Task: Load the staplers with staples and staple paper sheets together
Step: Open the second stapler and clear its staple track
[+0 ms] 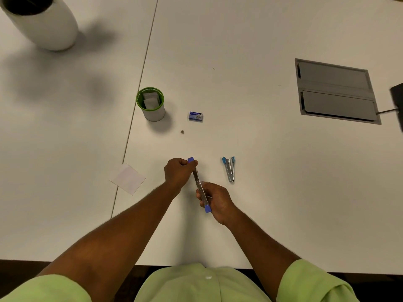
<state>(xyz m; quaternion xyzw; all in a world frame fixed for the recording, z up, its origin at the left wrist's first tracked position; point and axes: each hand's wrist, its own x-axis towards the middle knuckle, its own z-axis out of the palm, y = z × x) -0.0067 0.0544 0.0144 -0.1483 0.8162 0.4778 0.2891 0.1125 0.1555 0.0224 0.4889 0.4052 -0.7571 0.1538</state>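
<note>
L hand (177, 171) gripping far end of blue stapler (199, 185), R hand (214, 200) gripping near end, over tabletop (250, 88). Staple box (195, 116) lying beyond; print too small to read.

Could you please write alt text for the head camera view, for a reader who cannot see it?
A person's left hand and right hand grip a small purple-tipped metal stapler, opened out long, above a white table. A blue-tipped metal stapler lies to its right, with a small blue staple box, a green-rimmed cup of paper slips and a white paper square nearby.
</note>
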